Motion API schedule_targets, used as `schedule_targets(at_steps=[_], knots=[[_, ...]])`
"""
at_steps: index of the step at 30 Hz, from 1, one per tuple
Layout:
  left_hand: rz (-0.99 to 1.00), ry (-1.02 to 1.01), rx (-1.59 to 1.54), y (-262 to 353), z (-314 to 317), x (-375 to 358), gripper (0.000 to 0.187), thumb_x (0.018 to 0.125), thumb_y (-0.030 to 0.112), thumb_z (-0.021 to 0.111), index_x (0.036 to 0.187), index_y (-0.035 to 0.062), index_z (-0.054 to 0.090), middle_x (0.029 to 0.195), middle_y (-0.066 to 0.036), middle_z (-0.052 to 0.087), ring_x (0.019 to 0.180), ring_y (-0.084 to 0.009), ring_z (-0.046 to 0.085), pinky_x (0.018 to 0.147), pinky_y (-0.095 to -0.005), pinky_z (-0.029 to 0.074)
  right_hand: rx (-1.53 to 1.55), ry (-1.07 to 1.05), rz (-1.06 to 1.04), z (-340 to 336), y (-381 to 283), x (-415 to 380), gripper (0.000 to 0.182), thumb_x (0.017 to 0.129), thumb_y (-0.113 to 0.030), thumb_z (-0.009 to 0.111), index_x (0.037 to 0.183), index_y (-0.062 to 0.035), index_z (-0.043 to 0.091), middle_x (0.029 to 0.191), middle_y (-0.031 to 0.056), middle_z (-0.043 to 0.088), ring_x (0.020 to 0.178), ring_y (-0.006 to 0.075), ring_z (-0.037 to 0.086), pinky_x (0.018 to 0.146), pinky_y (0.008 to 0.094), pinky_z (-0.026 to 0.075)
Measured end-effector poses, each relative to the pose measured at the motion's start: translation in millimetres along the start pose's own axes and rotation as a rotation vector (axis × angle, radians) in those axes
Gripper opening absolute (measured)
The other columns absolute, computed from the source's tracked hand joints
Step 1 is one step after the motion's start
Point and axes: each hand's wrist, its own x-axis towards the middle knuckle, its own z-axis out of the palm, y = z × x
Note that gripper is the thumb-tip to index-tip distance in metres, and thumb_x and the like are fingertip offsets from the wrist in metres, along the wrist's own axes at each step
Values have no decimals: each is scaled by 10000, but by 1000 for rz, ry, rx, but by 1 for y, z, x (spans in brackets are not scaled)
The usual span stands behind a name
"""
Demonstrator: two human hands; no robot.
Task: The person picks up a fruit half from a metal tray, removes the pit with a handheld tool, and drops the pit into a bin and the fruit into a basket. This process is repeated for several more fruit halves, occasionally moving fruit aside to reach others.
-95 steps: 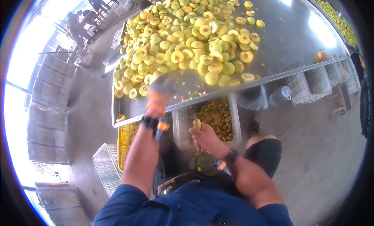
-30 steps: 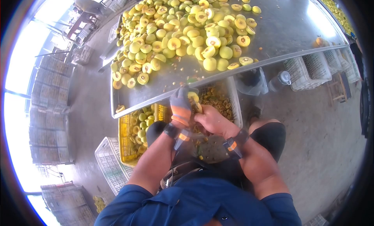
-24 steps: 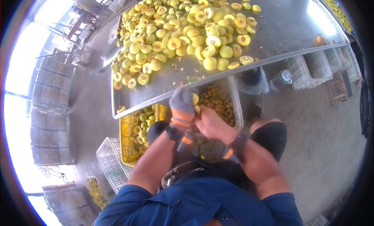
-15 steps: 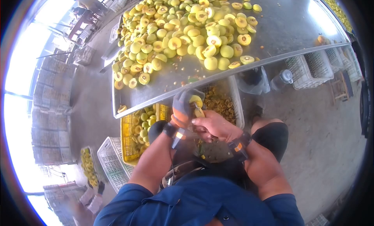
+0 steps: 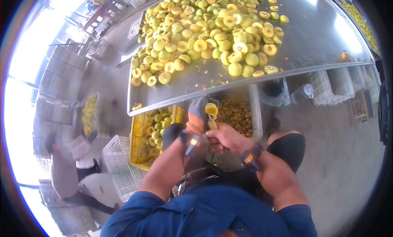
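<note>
Gloved left hand (image 5: 198, 114) stays clamped on a halved fruit (image 5: 211, 110), raised since half a second ago; right hand (image 5: 223, 138), fingers closed on a small tool (image 5: 212, 124), works at six o'clock. Coring continues below the tabletop (image 5: 311, 40).

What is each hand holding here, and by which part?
Gloved left hand cups a yellow fruit half from its left side. Right hand grips a small tool's handle, mostly hidden.

The gloved left hand (image 5: 199, 114) covers most of the fruit half (image 5: 211, 110), and the tool in the right hand (image 5: 224, 138) is too small to identify. At lower left, a blurred person (image 5: 67, 171) carries something indistinct. The surface (image 5: 315, 36) runs off the frame's top.
</note>
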Motion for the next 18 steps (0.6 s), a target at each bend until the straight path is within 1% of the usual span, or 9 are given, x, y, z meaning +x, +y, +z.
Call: schedule_targets(at_steps=[1, 3, 4, 5, 8, 11, 13, 17, 18], knots=[[-201, -1, -198, 3, -2, -2, 166, 978, 145, 645, 972, 18, 752, 944, -88, 766, 847, -208, 738, 714, -328, 577, -6, -8, 12, 4, -1, 1, 225, 1076, -186, 540, 869, -108, 496, 657, -30, 436, 473, 93, 453, 428, 290, 363], [118, -23, 41, -35, -14, 5, 287, 1034, 251, 611, 968, 11, 753, 952, -89, 767, 849, -201, 725, 723, -320, 572, -88, -132, -19, 25, -6, -15, 240, 1076, -196, 548, 860, -110, 488, 648, -25, 446, 468, 94, 462, 422, 287, 375], [108, 5, -10, -41, -16, 6, 329, 1051, 289, 598, 977, 8, 752, 956, -90, 766, 853, -199, 720, 730, -316, 570, -134, -196, -30, 34, -9, -20, 248, 1075, -201, 552, 855, -111, 484, 644, -23, 451, 466, 95, 466, 419, 286, 381], [100, 34, -61, -46, -19, 7, 371, 1069, 327, 585, 986, 5, 751, 959, -91, 765, 858, -197, 714, 737, -312, 568, -138, -118, -59, 29, -7, -16, 245, 1075, -205, 555, 861, -107, 490, 639, -18, 459, 462, 97, 471, 416, 288, 387], [-367, 106, -710, -53, -25, 12, 422, 1089, 385, 556, 1108, -2, 723, 985, -89, 757, 923, -195, 707, 796, -309, 570, -23, 76, -112, 5, -1, -7, 252, 1060, -214, 578, 854, -77, 525, 624, 9, 502, 445, 129, 497, 405, 316, 401], [-365, 18, -823, -38, -50, 1, 324, 1065, 295, 623, 1184, 3, 695, 1008, -98, 756, 951, -206, 720, 814, -320, 586, -209, 324, -64, -10, 7, 10, 277, 1040, -218, 596, 815, -69, 534, 628, 15, 510, 441, 151, 502, 404, 331, 401], [92, 145, -34, -109, -75, 10, 316, 945, 91, 752, 1237, 9, 664, 1034, -134, 755, 972, -232, 739, 835, -340, 606, -185, 335, -48, -18, 21, 23, 278, 1019, -205, 613, 791, -69, 528, 632, 16, 516, 444, 163, 510, 400, 341, 394], [249, 183, 595, -88, -136, -27, 520, 875, 13, 790, 1363, -2, 611, 1164, -148, 745, 1015, -232, 738, 904, -328, 611, -157, 254, -79, -6, 22, 14, 242, 1011, -197, 621, 829, -65, 531, 640, 15, 516, 456, 150, 516, 393, 338, 393], [232, 152, 327, -103, -157, -30, 446, 910, -17, 740, 1342, 8, 631, 1172, -115, 751, 1025, -186, 723, 934, -318, 600, -136, 259, -102, -8, 20, 12, 234, 1009, -197, 624, 840, -64, 531, 643, 15, 516, 459, 147, 517, 391, 337, 394]])
